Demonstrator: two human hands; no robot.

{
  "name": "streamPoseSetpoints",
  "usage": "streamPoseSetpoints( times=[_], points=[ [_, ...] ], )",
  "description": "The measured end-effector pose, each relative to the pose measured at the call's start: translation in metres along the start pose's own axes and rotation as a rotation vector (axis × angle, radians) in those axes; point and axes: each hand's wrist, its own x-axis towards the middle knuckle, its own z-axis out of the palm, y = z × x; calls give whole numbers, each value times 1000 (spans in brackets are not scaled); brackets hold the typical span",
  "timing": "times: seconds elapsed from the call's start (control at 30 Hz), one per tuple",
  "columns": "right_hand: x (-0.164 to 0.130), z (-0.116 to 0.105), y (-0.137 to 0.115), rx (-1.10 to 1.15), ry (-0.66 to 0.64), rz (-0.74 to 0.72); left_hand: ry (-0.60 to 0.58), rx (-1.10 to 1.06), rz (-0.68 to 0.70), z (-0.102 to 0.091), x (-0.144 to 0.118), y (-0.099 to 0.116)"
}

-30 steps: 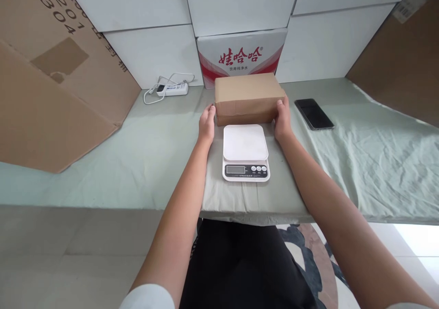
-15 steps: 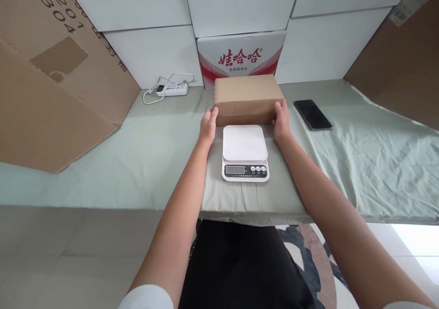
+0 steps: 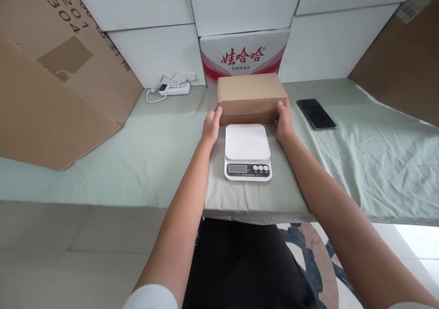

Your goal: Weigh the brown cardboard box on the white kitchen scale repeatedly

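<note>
a plain brown cardboard box, closed and unmarked on the faces in view, sits flat on the pale green cloth with its long side across the table. it lies just behind the white kitchen scale and right in front of the red-and-white printed carton by the wall. the left hand presses its left end and the right hand its right end.

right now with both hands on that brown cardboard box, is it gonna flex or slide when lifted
Probably stiff: the brown cardboard box has straight edges and flat faces. It may slip a little, since the left hand and right hand only press its smooth ends. Its low, wide shape makes tipping unlikely. Weight cannot be told.
</note>
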Motion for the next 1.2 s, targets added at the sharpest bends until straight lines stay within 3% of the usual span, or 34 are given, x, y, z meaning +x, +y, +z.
streamPoseSetpoints(
  times=[0.1,0.27,0.43,0.63,0.83,1.2],
  points=[
    [1,2,-10,59,41,68,-16,60,80,-1,0,6],
    [-11,-3,-50,30,62,-58,5,48,299,-2,-16,26],
    [-58,-22,-89,-40,71,-132,2,31,325,-8,-74,48],
    [-107,-41,-89,-104,63,-113,59,5,284,-13,-132,58],
    [-112,-33,-99,-129,58,-90,75,46,189,-14,-140,61],
    [-114,-31,-107,-121,138,-110,112,18,184,-10,-139,58]
  ],
)
